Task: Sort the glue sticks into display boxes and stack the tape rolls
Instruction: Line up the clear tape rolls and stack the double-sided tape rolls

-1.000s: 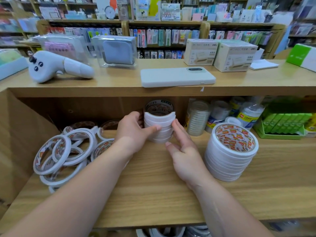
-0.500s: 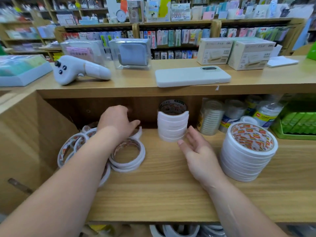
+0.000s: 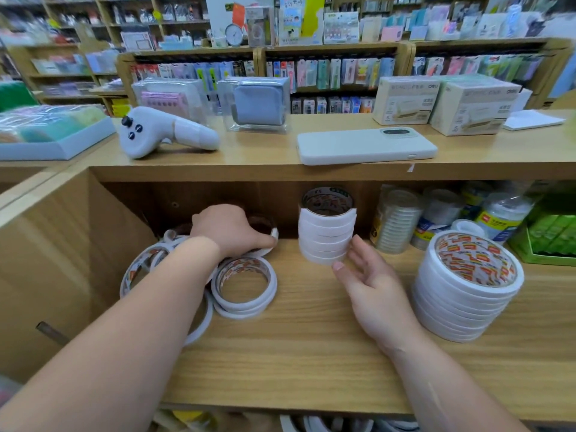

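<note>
- Far left of the left hand's fingers: a tray of pastel goods on the counter top, blurred.
- White controller lies on that counter, above and behind the left knuckles.
- Loose tape rolls lie heaped on the wooden shelf, left of the left wrist and partly under the forearm.
- A pair of flat rolls lies just below the left fingers.
- Left hand: fingers curled down and closed round a thin roll deep in the bay (only its white rim shows past the thumb).
- Small stack of tape rolls stands upright between the two hands, well right of the left thumb and just beside the right fingertips.
- Right hand: palm turned left, fingers straight and spread, holding nothing. Cannot tell whether the tips touch the stack.
- White phone lies flat on the counter, above the right fingers.
- Wide stack of tape rolls stands right of the right hand, apart from it.
- Clear tape packs stand behind the right fingertips, at the shelf's back.
- Green display box sits far right, contents blurred.
- Two white cartons sit on the counter at the right.
- Room: shop shelving full of hanging packets, a small clock on top.
</note>
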Demonstrator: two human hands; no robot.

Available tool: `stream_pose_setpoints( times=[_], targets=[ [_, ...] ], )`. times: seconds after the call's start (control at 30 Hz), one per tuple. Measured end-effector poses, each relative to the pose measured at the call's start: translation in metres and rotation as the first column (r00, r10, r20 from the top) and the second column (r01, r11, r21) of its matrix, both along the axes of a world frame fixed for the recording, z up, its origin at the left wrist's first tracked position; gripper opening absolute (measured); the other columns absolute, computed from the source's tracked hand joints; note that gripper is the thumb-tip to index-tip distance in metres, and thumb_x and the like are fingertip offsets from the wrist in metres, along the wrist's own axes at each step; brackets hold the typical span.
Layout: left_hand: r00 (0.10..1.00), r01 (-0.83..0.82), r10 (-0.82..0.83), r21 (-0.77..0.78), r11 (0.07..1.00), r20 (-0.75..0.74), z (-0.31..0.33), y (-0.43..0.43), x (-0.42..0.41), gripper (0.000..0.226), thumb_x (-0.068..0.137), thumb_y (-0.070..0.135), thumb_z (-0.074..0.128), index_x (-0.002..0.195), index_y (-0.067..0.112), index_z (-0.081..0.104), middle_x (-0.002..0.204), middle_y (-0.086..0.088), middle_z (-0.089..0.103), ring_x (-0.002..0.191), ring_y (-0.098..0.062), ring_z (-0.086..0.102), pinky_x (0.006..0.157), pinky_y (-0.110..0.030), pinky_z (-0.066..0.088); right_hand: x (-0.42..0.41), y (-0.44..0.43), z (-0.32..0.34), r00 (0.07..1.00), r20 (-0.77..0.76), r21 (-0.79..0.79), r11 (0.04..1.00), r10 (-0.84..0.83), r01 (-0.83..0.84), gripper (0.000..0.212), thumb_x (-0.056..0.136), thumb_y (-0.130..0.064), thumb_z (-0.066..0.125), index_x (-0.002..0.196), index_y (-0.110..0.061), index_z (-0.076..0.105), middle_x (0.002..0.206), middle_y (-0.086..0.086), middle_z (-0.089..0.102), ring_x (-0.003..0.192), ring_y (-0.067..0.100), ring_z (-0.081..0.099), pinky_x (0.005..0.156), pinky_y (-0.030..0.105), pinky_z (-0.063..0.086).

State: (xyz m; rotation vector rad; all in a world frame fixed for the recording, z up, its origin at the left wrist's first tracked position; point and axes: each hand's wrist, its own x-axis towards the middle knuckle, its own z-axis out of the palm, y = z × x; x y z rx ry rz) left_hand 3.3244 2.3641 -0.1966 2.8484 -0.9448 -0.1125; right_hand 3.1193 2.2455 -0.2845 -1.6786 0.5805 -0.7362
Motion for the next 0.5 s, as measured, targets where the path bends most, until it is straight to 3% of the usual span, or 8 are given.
stream_pose_setpoints(
  times=[0.07, 0.17, 0.3, 0.43, 0.5],
  targets=[
    [0.998, 0.029, -0.039, -0.176, 0.984, -0.054, 0.004, -0.001, -0.006, 0.054, 0.063, 0.068, 0.074, 0.075, 0.016, 0.065, 0.074, 0.002, 0.065, 0.076, -0.018, 0.061, 0.067, -0.033, 0.05, 0.0, -0.001, 0.0, 1.0, 0.006, -0.008, 1.0, -0.004, 0.004, 0.059, 0.094, -0.015, 0.067, 0.142, -0.041, 0.042, 0.14, -0.017, 0.054, 0.112, -0.018, 0.054, 0.096, 0.017, 0.043],
    [0.99, 0.027, -0.078, -0.393, 0.919, -0.116, 0.007, -0.003, -0.023, 0.046, 0.064, 0.054, 0.082, 0.087, 0.018, 0.065, 0.08, 0.006, 0.064, 0.078, -0.014, 0.061, 0.064, -0.03, 0.05, -0.001, -0.002, 0.0, 1.0, 0.006, -0.007, 1.0, -0.013, 0.013, 0.065, 0.095, -0.015, 0.067, 0.15, -0.032, 0.038, 0.146, -0.015, 0.049, 0.112, -0.021, 0.052, 0.091, 0.012, 0.044],
    [0.98, -0.045, -0.097, -0.668, 0.743, -0.174, -0.005, -0.004, -0.038, 0.052, 0.065, 0.049, 0.084, 0.095, 0.014, 0.059, 0.091, -0.001, 0.061, 0.083, -0.018, 0.059, 0.064, -0.03, 0.043, -0.005, -0.001, 0.0, 0.999, 0.053, -0.033, 0.999, -0.014, 0.016, 0.067, 0.097, -0.011, 0.063, 0.153, -0.034, 0.035, 0.15, -0.017, 0.044, 0.128, -0.016, 0.043, 0.09, 0.002, 0.04],
    [0.984, -0.027, -0.103, -0.689, 0.724, -0.147, -0.007, -0.018, -0.051, 0.047, 0.067, 0.05, 0.084, 0.078, 0.026, 0.045, 0.088, 0.004, 0.052, 0.086, -0.016, 0.053, 0.067, -0.026, 0.042, -0.005, -0.002, -0.001, 0.996, 0.08, -0.019, 0.999, 0.032, -0.031, 0.063, 0.099, -0.008, 0.059, 0.151, -0.035, 0.037, 0.155, -0.013, 0.04, 0.137, -0.008, 0.039, 0.094, 0.003, 0.038],
    [0.978, -0.04, -0.108, -0.671, 0.74, -0.177, -0.004, -0.028, -0.054, 0.05, 0.07, 0.05, 0.084, 0.08, 0.022, 0.043, 0.084, 0.008, 0.052, 0.085, -0.014, 0.055, 0.071, -0.029, 0.045, -0.005, -0.003, -0.001, 0.994, 0.098, 0.003, 0.999, 0.048, -0.049, 0.062, 0.099, -0.006, 0.058, 0.151, -0.034, 0.038, 0.153, -0.012, 0.043, 0.135, -0.006, 0.043, 0.097, 0.008, 0.041]
  ],
)
